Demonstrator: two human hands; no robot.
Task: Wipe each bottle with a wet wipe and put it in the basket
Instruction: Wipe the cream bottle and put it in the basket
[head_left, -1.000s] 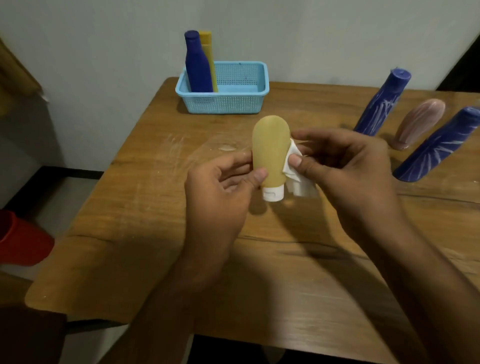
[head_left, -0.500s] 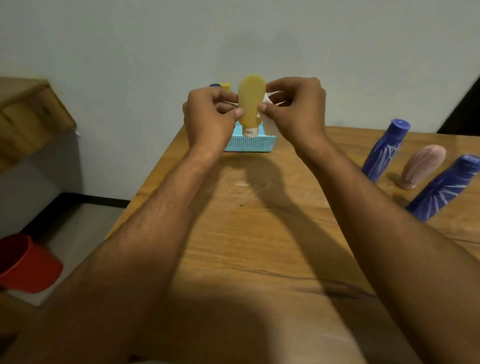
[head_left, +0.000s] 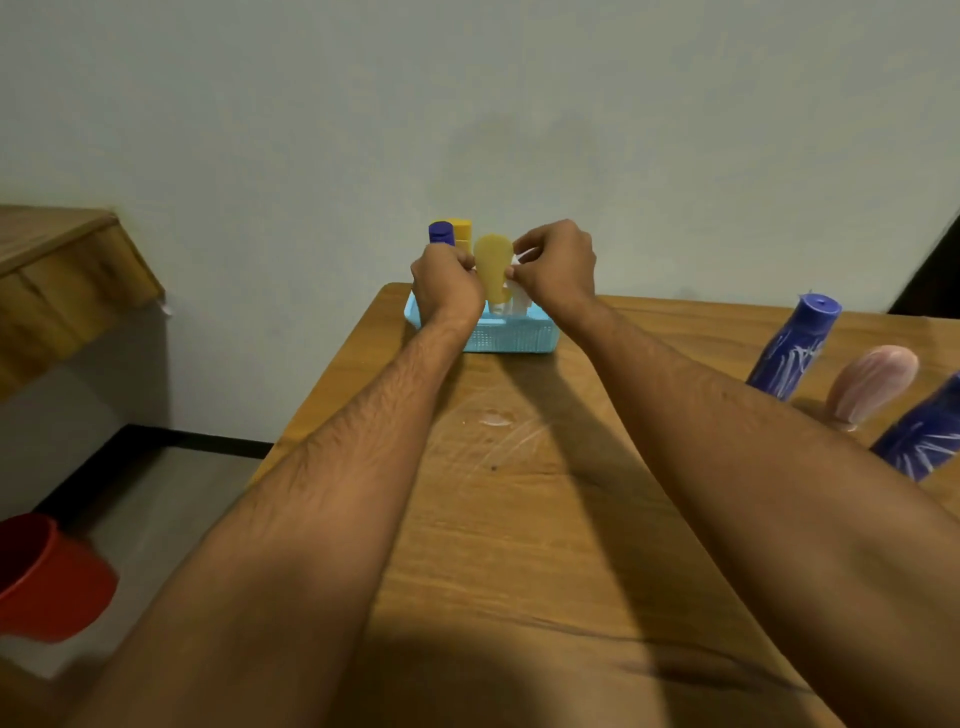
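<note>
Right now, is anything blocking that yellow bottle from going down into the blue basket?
Nothing visible blocks it. The yellow bottle hangs over the basket, held by both hands. Two bottles already stand at the basket's far left corner, beside its path.

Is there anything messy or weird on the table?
Yes, a little. A small wet smear shines on the wooden table, in front of the blue basket, with pale streaks around it. Nothing looks broken or tipped over.

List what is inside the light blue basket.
A dark blue bottle and a yellow bottle stand at its left end; both hands cover their lower parts and the basket floor.
</note>
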